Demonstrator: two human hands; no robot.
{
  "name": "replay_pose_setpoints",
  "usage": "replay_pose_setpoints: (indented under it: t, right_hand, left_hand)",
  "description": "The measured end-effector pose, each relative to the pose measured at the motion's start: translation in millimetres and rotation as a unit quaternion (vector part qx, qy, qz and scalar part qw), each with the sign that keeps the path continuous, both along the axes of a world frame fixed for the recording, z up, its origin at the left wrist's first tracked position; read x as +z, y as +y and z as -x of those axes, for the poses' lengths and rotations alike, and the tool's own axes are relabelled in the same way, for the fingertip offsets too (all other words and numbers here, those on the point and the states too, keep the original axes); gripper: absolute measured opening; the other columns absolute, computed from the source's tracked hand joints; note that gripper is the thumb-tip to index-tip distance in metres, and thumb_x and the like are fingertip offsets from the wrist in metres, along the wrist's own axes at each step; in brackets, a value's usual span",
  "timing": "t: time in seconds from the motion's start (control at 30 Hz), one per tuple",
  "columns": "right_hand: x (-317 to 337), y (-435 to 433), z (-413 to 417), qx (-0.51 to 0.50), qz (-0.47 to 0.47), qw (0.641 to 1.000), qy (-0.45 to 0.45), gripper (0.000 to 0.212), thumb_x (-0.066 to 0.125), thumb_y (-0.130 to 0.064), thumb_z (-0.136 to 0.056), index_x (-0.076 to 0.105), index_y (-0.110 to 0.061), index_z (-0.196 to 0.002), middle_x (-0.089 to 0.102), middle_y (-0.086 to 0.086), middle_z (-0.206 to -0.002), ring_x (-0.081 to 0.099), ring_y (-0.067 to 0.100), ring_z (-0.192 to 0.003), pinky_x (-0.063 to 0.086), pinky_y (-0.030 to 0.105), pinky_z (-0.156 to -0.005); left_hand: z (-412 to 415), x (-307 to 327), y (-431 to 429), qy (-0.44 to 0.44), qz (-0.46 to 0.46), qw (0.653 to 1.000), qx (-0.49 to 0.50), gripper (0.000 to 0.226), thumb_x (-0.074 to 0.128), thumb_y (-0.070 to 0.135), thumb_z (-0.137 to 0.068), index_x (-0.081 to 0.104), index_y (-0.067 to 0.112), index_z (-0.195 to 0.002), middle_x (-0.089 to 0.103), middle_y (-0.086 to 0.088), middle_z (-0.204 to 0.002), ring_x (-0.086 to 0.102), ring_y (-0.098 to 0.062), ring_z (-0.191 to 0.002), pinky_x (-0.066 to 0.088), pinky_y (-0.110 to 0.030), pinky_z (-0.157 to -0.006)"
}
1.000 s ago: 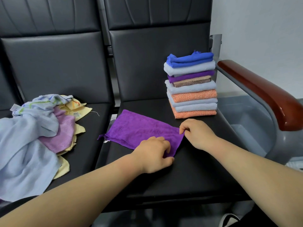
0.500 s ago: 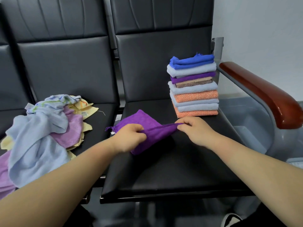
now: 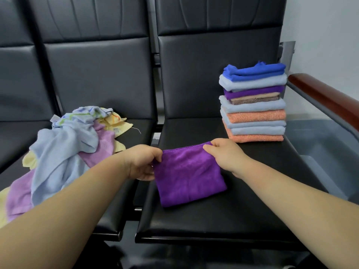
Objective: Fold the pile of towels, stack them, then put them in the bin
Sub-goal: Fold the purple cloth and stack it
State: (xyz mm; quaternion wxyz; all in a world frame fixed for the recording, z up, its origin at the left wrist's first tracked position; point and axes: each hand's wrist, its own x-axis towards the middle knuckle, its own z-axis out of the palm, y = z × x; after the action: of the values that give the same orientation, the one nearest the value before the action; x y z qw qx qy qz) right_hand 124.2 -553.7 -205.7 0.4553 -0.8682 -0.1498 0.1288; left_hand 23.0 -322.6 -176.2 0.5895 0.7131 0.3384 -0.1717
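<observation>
A purple towel (image 3: 187, 175), folded into a small rectangle, lies on the black seat (image 3: 213, 214) in front of me. My left hand (image 3: 141, 162) pinches its far left corner and my right hand (image 3: 225, 154) pinches its far right corner. Behind the right hand stands a stack of folded towels (image 3: 254, 105) in blue, pale blue, purple, brown and orange. A loose pile of unfolded towels (image 3: 64, 144), pale blue, lilac and yellow, lies on the seat to the left. A grey bin (image 3: 328, 152) sits low at the right, beyond the armrest.
The seat backs (image 3: 213, 74) rise close behind the stack. A wooden armrest (image 3: 326, 98) on a metal frame runs along the right side of the seat, between the stack and the bin. A gap separates the two seats.
The purple towel was spread flat, then folded in half. Both hands moved the fold over and now hold the far corners of a smaller rectangle. The view shifted right.
</observation>
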Motion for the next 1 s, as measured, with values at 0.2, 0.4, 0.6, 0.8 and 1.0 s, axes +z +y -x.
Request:
replay_pose_setpoints:
  t: [0.2,0.4,0.6,0.8,1.0]
  right_hand:
    - [-16,26,-20,-0.017,0.150,0.986,-0.065,0.019,0.056,-0.037,-0.102,0.068,-0.022,-0.097,0.068,-0.006,-0.092,0.065,0.019,-0.093,0.048,0.034,-0.076]
    - [-21,18,-23,-0.026,0.295,0.955,-0.027,0.046,0.058,-0.058,-0.093,0.059,-0.018,-0.117,0.063,0.000,-0.107,0.063,0.019,-0.092,0.048,0.035,-0.069]
    - [-16,17,15,0.085,0.238,0.948,-0.195,0.032,0.057,-0.040,-0.100,0.061,-0.023,-0.127,0.054,0.001,-0.134,0.052,0.023,-0.123,0.048,0.044,-0.103]
    - [-36,-7,29,0.223,0.380,0.885,-0.152,0.063,0.021,-0.050,-0.111,0.007,-0.025,-0.167,-0.001,-0.008,-0.175,-0.005,0.015,-0.161,0.004,0.054,-0.129]
    - [-37,-80,-6,0.144,0.394,0.898,-0.130,0.064,0.021,-0.050,-0.111,0.005,-0.023,-0.167,-0.003,-0.005,-0.175,-0.004,0.017,-0.161,0.008,0.047,-0.130]
  left_hand:
    - [-24,-37,14,-0.081,-0.193,0.978,0.010,0.006,0.059,0.010,-0.090,0.061,0.009,-0.085,0.062,-0.008,-0.060,0.058,-0.022,-0.048,0.045,-0.024,-0.049]
    - [-22,-50,18,-0.070,-0.382,0.920,-0.055,0.033,0.064,0.040,-0.088,0.048,0.013,-0.101,0.061,-0.003,-0.095,0.060,-0.022,-0.086,0.039,-0.034,-0.063]
    - [4,-46,-15,-0.137,-0.496,0.827,-0.227,0.031,0.056,0.041,-0.090,0.057,0.024,-0.116,0.054,-0.003,-0.120,0.054,-0.030,-0.116,0.048,-0.044,-0.098]
    - [17,-76,-37,-0.095,-0.543,0.752,-0.361,0.065,0.015,0.057,-0.104,0.014,0.031,-0.163,0.014,0.003,-0.170,0.009,-0.022,-0.157,0.017,-0.044,-0.126]
    - [-52,-74,-98,-0.135,-0.502,0.739,-0.429,0.063,0.018,0.053,-0.108,0.003,0.031,-0.164,-0.004,0.003,-0.172,-0.007,-0.020,-0.158,0.001,-0.044,-0.129]
